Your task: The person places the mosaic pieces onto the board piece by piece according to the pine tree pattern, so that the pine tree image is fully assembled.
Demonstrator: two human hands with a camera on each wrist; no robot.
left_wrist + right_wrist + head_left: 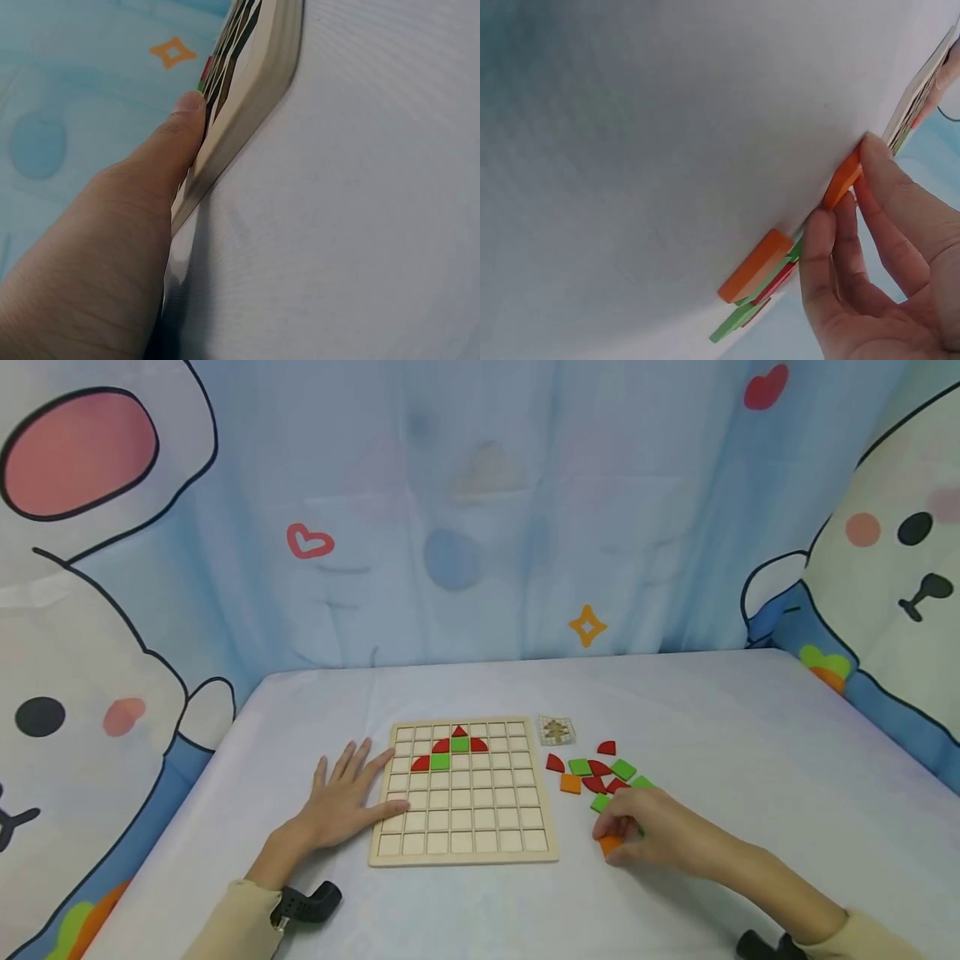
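A wooden grid board (480, 864) lies on the white table. In its upper cells sit a red triangle tile (460, 732), two green square tiles (439, 762) and several red quarter-round tiles (420, 764). My left hand (341, 806) rests with spread fingers on the board's left edge; the left wrist view shows its thumb (169, 146) over the rim. To the right of the board, my right hand (656, 831) pinches an orange square tile (844, 178) between thumb and fingertips, at table height. Part of that tile is hidden by the fingers.
Beyond the right hand lie loose red (607, 747) and green tiles (623, 769), plus an orange square tile (570, 783). A small card with a printed pattern (556, 730) lies by the board's upper right corner. A blue patterned curtain (480, 568) hangs behind the table.
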